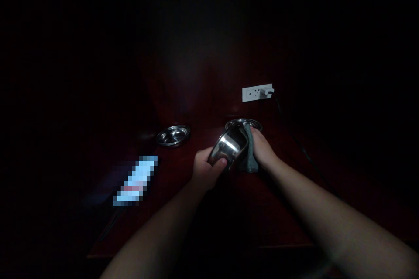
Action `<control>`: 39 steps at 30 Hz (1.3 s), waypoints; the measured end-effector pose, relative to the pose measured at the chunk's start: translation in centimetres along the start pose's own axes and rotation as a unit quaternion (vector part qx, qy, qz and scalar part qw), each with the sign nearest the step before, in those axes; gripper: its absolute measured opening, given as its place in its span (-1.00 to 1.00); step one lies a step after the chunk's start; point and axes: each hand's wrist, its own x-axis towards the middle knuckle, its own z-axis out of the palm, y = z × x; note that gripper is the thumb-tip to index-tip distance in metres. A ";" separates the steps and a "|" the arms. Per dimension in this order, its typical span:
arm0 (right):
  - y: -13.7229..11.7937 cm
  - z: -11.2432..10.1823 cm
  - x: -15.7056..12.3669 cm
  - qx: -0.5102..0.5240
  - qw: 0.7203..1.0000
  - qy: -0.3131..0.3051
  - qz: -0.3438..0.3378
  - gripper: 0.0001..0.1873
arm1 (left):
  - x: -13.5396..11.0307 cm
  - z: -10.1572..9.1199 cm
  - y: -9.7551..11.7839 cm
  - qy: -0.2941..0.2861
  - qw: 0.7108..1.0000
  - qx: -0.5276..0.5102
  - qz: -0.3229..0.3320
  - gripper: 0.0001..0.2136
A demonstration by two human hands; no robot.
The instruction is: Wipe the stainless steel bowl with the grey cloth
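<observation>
Head view: two hands hold a tilted steel bowl and a cloth over a dark red table.

Fingers of the left hand (207, 171) curl around the lower rim of the steel bowl (229, 146), gripping it on its side above the table (183, 209). The right hand (263, 148) closes on a grey-green cloth (250, 157) pressed against the bowl's upper edge. Just behind them lies a flat steel plate (244, 123). A second bowl (173, 135) sits apart to the left, near a lit, blurred screen (135, 181). On the wall hangs a white socket strip (257, 92) with a plug in it.
</observation>
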 end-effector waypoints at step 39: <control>0.1 -0.3 -0.1 -0.013 0.997 0.071 0.009 -0.72 | 0.1 0.3 0.7 -0.008 0.994 0.041 0.103 -0.73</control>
